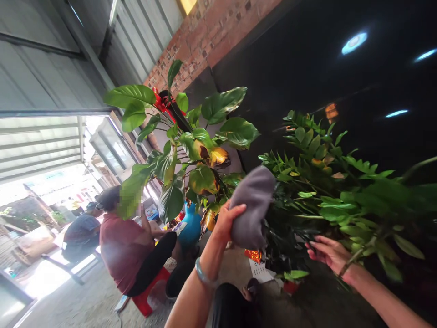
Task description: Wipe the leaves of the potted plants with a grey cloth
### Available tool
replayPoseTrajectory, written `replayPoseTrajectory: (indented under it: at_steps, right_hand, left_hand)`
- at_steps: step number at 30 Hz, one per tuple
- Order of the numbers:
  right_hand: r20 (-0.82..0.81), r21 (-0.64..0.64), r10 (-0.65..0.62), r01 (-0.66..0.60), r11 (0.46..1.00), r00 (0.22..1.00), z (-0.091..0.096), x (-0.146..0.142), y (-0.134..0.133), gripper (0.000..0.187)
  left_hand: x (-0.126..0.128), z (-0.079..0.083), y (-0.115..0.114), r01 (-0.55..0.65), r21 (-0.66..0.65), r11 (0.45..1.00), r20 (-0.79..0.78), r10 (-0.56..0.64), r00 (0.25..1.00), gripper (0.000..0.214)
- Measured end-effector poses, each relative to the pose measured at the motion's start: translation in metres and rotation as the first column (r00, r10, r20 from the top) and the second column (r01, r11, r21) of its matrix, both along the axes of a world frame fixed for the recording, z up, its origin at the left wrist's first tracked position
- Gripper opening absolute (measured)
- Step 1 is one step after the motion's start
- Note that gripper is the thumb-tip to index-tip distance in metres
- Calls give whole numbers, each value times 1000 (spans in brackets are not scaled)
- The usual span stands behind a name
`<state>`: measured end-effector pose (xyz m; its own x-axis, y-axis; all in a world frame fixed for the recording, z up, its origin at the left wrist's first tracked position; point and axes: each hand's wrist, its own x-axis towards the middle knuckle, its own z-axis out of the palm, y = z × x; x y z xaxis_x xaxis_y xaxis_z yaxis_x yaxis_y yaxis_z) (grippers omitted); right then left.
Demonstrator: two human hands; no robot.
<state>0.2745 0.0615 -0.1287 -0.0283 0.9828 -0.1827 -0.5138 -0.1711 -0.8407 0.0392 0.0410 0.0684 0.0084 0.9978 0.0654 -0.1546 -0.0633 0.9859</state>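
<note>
A grey cloth [254, 205] is bunched in my left hand [228, 221], with the thumb pressed over it and a pale bangle on the wrist. The cloth is raised beside the dark lower leaves of a bushy green plant [307, 196]. Lower on the right, my right hand [329, 255] reaches in among this plant's foliage, its fingers pinched at a dark leaf [303, 239]. A stem crosses in front of my right wrist. To the left rises a broad-leaved potted plant [201, 141], several of its leaves yellowed and browned at the edges.
A person in a red shirt [124, 248] sits on a red stool [150, 291] at left, near a blue rounded object [190, 225]. Another person [82, 232] sits farther back. A dark glossy wall [307, 59] stands behind the plants. White printed paper [261, 272] lies low in the middle.
</note>
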Motion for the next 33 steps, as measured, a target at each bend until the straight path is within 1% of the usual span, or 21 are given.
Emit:
replayPoseTrajectory:
  at_steps: [1,2,4,6,8,10,12,14,16,17,19,22,23,24,25,27,28,30,31,32,33]
  right_hand:
    - [-12,24,-8,8,1000,1000,-2,1,1,19]
    - [-28,45,-14,16,999,999,-3,2,2,21]
    - [-74,63,-13,18,998,997,-7,3,3,25]
    - [-110,52,-9,15,999,994,-9,5,4,27]
    - [-119,25,0,3,1000,993,-10,5,4,28]
    - [-104,0,-1,1,1000,995,-8,5,4,26]
    - [-96,-12,-5,4,1000,995,-4,4,2,26]
    - [-105,-8,-5,4,1000,994,-1,3,2,25]
    - [-135,24,11,-8,1000,991,0,3,3,25]
    - [-153,45,21,-14,999,988,0,2,4,24]
    - [-183,79,32,-18,997,983,-3,2,6,21]
    - [-201,70,9,5,998,980,-8,3,6,17]
    - [-204,61,3,10,998,979,-9,4,6,16]
    - [-207,52,1,10,999,978,-10,5,5,16]
    - [-208,46,5,4,999,978,-10,6,5,16]
    - [-205,38,18,-10,999,979,-9,9,5,16]
    - [-201,30,29,-23,999,979,-8,11,6,17]
    - [-192,25,65,-61,998,979,-5,14,8,19]
    - [-183,30,88,-84,996,979,-4,15,9,20]
    - [-167,34,102,-98,995,981,-2,14,10,22]
    - [-146,34,103,-99,995,984,-1,14,9,22]
  left_hand:
    - [2,1,6,-66,20,998,73,64,995,48]
    - [4,-4,11,-115,9,993,120,113,986,48]
    - [12,-27,10,-134,-89,987,90,142,986,46]
    - [18,-55,-3,-71,-235,969,-69,56,996,39]
    - [20,-69,-19,24,-331,943,-209,-98,973,34]
    - [18,-62,-29,141,-344,928,-246,-234,941,36]
    - [14,-39,-25,208,-256,944,-198,-262,944,41]
    - [10,-14,-10,165,-107,981,-117,-177,977,46]
    - [10,-5,8,63,-3,998,-48,-63,997,50]
    - [11,-8,14,28,3,1000,-32,-28,999,51]
    - [16,-30,17,23,-76,997,-56,-27,998,51]
    - [23,-72,0,84,-290,953,-195,-145,970,41]
    - [23,-80,-8,112,-340,934,-235,-199,951,37]
    - [23,-82,-14,144,-362,921,-255,-246,935,34]
    - [22,-78,-19,177,-355,918,-253,-277,927,32]
    - [18,-56,-18,218,-259,941,-187,-270,945,37]
    - [16,-42,-14,199,-181,963,-132,-224,966,42]
    - [12,-20,-2,68,-44,997,8,-68,998,51]
    - [11,-15,4,-12,-21,1000,73,14,997,53]
    - [11,-16,7,-76,-38,996,121,80,989,53]
    - [12,-23,8,-108,-92,990,146,121,982,53]
